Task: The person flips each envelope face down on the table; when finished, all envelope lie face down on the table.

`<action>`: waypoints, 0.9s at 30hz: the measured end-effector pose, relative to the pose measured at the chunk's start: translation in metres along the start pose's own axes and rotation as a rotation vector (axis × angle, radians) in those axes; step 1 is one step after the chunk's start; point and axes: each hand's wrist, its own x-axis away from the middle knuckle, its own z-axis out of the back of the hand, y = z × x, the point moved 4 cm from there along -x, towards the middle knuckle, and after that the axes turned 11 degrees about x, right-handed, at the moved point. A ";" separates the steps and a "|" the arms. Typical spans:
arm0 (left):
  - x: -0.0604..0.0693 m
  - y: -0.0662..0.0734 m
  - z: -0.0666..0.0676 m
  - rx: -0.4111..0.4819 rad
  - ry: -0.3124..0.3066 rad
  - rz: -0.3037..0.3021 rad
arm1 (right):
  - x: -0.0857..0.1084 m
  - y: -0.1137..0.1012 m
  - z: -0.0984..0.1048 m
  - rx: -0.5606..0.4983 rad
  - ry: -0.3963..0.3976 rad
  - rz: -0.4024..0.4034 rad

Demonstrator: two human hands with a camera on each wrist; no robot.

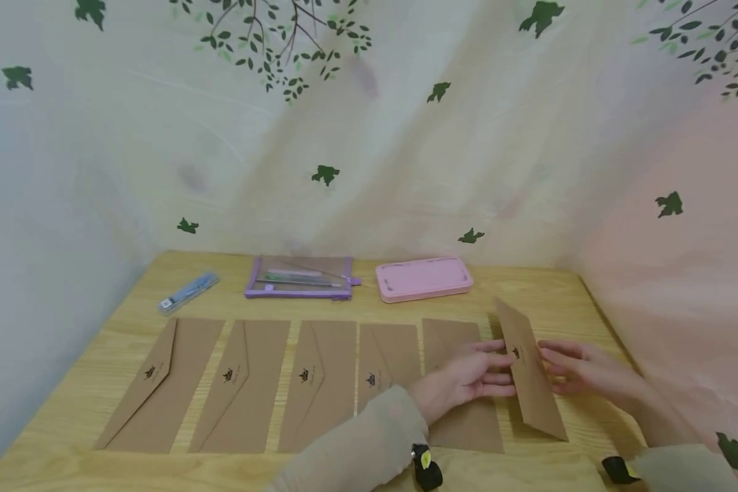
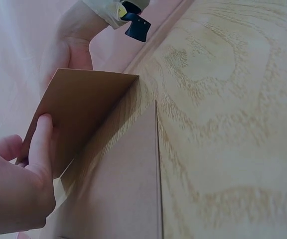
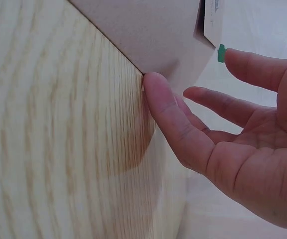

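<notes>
A brown kraft envelope (image 1: pixel 531 376) with a small dark crown print stands tilted on edge at the right end of the row. My left hand (image 1: pixel 470 372) reaches over the neighbouring envelope (image 1: pixel 467 427), its extended fingertips against the tilted one's left side. One finger (image 2: pixel 43 137) lies along its brown face in the left wrist view. From the other side, my right hand (image 1: pixel 581 372) has its fingertips at the right edge. In the right wrist view, that hand's fingers (image 3: pixel 183 134) are spread, one tip meeting the envelope (image 3: pixel 143 30) near the table.
Several more envelopes (image 1: pixel 320 410) lie side by side to the left. Behind them on the wooden table (image 1: pixel 221 471) are a blue slim packet (image 1: pixel 188 292), a clear purple-edged pencil pouch (image 1: pixel 301 278) and a pink case (image 1: pixel 424 279). A leaf-patterned curtain (image 1: pixel 369 137) surrounds the table.
</notes>
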 end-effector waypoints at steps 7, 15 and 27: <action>-0.004 -0.003 -0.003 0.008 -0.023 0.018 | 0.003 0.000 0.001 -0.029 -0.024 0.015; -0.004 -0.002 -0.002 0.013 -0.069 0.038 | 0.002 -0.004 -0.003 -0.040 -0.031 0.037; 0.001 0.002 -0.006 -0.027 -0.087 0.042 | 0.000 -0.009 -0.009 -0.087 -0.111 0.124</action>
